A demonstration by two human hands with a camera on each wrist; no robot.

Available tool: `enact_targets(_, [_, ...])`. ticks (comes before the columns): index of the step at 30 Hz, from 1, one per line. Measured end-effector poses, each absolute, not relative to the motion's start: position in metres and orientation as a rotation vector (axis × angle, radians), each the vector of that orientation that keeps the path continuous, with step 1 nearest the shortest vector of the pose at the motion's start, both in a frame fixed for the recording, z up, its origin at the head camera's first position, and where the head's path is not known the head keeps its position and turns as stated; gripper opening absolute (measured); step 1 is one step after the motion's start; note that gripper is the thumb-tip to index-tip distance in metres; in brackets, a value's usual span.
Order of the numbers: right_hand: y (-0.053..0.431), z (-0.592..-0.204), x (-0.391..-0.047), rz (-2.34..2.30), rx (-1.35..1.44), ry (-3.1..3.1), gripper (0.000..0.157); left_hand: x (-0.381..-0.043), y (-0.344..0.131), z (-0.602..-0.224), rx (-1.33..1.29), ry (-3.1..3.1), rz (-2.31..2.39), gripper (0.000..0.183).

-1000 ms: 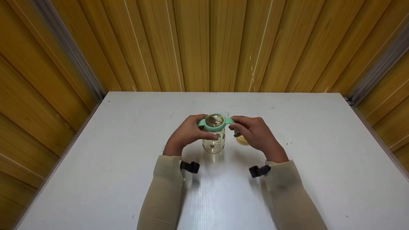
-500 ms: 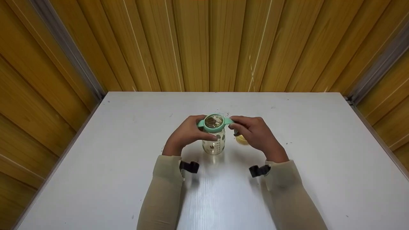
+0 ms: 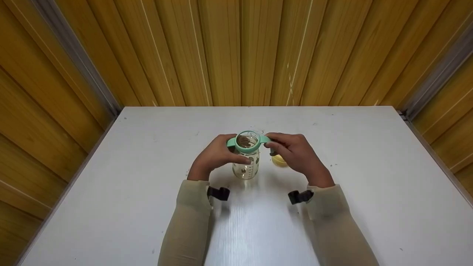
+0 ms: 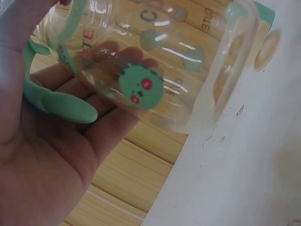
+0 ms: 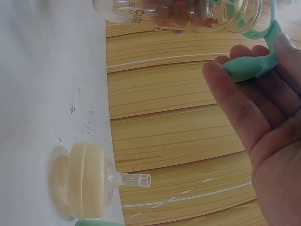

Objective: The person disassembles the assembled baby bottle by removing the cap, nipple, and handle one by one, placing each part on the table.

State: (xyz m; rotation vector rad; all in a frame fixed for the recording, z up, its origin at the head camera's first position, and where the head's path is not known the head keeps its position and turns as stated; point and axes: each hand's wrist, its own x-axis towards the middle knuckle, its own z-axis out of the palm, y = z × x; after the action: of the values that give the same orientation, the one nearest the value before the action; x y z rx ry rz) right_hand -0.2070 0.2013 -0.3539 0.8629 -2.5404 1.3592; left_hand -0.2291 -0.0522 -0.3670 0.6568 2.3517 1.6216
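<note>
A clear baby bottle (image 3: 245, 170) with printed cartoon faces and measuring marks stands upright in the middle of the head view. Around its neck sits a green two-handled ring (image 3: 247, 150). My left hand (image 3: 218, 152) holds the bottle from the left, thumb across the front and fingers behind it; the left handle (image 4: 70, 107) lies against that palm. On the other side, my right hand (image 3: 292, 147) grips the right handle (image 5: 244, 68) between thumb and fingers. Whether the bottle's base touches the table I cannot tell.
A cream-yellow cap (image 5: 87, 181) with a clear straw-like spout stands on the white table (image 3: 129, 192), just right of the bottle and partly behind my right hand. Part of a green object (image 5: 99, 222) shows beside it. A wood-panelled wall (image 3: 240, 55) rises behind the table.
The bottle and ring have shifted slightly left, and more of the clear bottle mouth shows inside the ring. Both hands keep nearly the same grip.
</note>
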Motion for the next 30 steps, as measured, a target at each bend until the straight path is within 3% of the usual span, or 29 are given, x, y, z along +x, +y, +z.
enact_targets(30, [0.2059,-0.3481,-0.2048,1.575,0.766,-2.471,0.027,-0.2283,-0.0515,-0.3654,0.670,2.369,1.656,0.060])
